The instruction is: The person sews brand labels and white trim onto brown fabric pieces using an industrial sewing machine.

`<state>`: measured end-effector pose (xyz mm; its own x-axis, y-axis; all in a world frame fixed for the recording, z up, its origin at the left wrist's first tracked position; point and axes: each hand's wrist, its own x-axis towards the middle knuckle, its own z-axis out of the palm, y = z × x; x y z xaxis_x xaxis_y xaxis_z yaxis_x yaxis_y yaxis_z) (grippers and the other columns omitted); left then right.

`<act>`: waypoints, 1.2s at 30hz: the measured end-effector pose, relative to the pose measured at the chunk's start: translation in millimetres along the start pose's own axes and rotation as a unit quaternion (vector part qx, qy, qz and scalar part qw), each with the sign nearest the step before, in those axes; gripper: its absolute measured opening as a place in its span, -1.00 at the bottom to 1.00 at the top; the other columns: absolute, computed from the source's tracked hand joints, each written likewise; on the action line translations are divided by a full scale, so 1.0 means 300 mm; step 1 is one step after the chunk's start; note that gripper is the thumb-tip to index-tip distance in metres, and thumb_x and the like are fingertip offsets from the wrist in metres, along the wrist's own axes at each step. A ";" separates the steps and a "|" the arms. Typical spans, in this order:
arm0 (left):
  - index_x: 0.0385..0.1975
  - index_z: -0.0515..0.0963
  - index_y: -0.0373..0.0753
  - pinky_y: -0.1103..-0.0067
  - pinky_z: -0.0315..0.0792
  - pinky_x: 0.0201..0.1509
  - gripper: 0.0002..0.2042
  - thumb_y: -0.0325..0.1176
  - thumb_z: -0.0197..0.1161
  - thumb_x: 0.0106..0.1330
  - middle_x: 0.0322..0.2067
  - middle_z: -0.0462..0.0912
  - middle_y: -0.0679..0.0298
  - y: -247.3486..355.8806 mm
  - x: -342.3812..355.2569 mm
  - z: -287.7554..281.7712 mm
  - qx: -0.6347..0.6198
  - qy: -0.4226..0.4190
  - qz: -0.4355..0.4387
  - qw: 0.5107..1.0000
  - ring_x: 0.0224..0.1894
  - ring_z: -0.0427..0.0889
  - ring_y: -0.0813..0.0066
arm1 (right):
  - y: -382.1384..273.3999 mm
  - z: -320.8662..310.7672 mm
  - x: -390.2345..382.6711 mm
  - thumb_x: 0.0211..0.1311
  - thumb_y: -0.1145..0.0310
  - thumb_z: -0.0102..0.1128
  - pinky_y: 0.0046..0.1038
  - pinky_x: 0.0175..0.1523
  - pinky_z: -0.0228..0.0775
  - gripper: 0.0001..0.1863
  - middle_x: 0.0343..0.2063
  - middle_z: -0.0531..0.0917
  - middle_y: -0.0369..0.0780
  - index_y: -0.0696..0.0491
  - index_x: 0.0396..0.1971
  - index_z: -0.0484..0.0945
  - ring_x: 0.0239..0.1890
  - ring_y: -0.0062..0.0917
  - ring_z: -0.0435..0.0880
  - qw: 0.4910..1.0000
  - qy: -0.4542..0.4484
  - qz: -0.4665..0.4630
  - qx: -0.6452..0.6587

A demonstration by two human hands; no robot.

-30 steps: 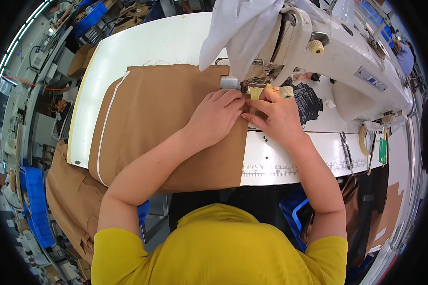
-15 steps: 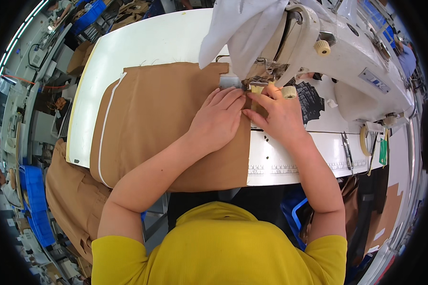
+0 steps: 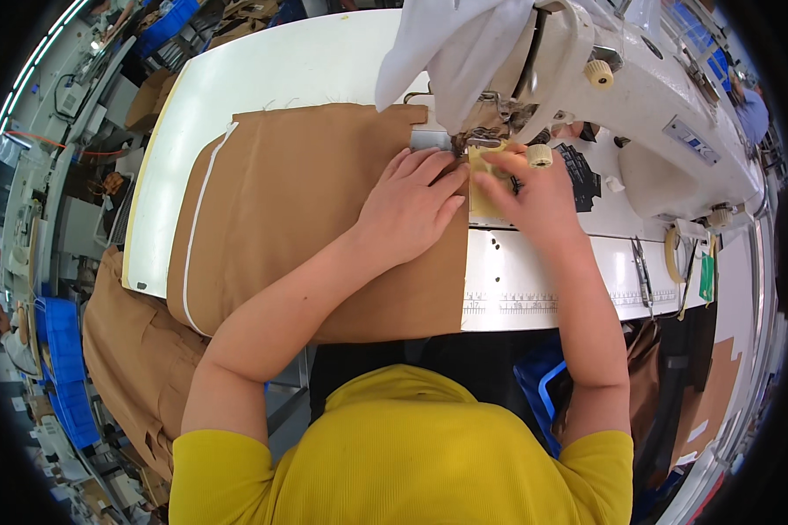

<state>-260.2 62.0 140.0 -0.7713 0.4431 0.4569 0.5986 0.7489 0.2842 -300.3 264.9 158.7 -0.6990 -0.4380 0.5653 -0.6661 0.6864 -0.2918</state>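
A large brown fabric panel (image 3: 298, 201) with a white strip along its left side lies on the white sewing table. My left hand (image 3: 411, 201) rests flat on its right part, fingers spread, fingertips close to the presser foot (image 3: 481, 140) of the white sewing machine (image 3: 622, 96). My right hand (image 3: 538, 188) is just right of the fabric edge, over a yellowish plate (image 3: 484, 206). Its thumb and forefinger are apart, with nothing visible between them; the other fingers are partly hidden. Black labels (image 3: 580, 179) lie beside this hand.
White cloth (image 3: 455, 61) hangs from the machine head. Thread snips (image 3: 643, 273) and a tape roll (image 3: 672, 245) lie at the table's right. More brown fabric (image 3: 140, 350) hangs at the left, near blue bins (image 3: 66, 376). A ruler scale (image 3: 530, 304) runs along the front edge.
My right hand has drawn away from the fabric edge to the right, its thumb and forefinger now apart. My left hand stays on the fabric, its fingers more spread.
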 end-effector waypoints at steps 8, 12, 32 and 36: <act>0.09 0.47 -0.23 0.29 0.23 0.29 -0.63 -0.29 0.14 0.30 0.05 0.44 0.16 -0.002 0.003 0.002 0.008 0.001 -0.001 1.000 0.16 0.37 0.20 | 0.077 -0.040 0.008 0.10 0.45 0.37 -0.65 -0.37 0.29 -0.86 -0.52 0.54 -0.33 0.18 -0.43 0.60 -0.51 -0.71 0.42 0.929 0.167 0.134 0.300; 0.10 0.47 -0.22 0.28 0.23 0.30 -0.63 -0.28 0.13 0.30 0.06 0.43 0.17 -0.003 0.010 0.006 0.013 -0.003 -0.007 1.000 0.17 0.37 0.21 | 0.108 -0.045 0.012 0.11 0.46 0.40 -0.69 -0.37 0.24 -0.86 -0.47 0.54 -0.35 0.21 -0.44 0.62 -0.51 -0.76 0.37 0.913 0.181 0.122 0.345; 0.11 0.47 -0.18 0.20 0.23 0.29 -0.61 -0.25 0.15 0.30 0.05 0.42 0.17 -0.010 -0.012 0.005 0.029 0.004 -0.003 1.000 0.15 0.37 0.18 | -0.214 -0.190 -0.185 -0.01 0.49 0.39 -0.58 -0.47 0.28 -0.92 -0.63 0.60 -0.26 0.10 -0.51 0.64 -0.64 -0.61 0.46 0.962 0.078 0.067 0.252; 0.11 0.49 -0.17 0.24 0.24 0.28 -0.62 -0.24 0.16 0.30 0.02 0.43 0.18 -0.017 0.017 0.000 0.009 -0.009 -0.004 1.000 0.11 0.38 0.17 | -0.383 -0.154 -0.424 -0.10 0.51 0.47 -0.53 -0.60 0.25 -0.89 -0.68 0.59 -0.26 0.10 -0.58 0.65 -0.69 -0.51 0.47 0.918 -0.018 0.024 0.397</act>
<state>-267.2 60.7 140.9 -0.7798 0.4464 0.4389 0.5886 0.7614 0.2715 -122.8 268.7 156.1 -0.7312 -0.4468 0.5154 -0.6041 0.0733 -0.7935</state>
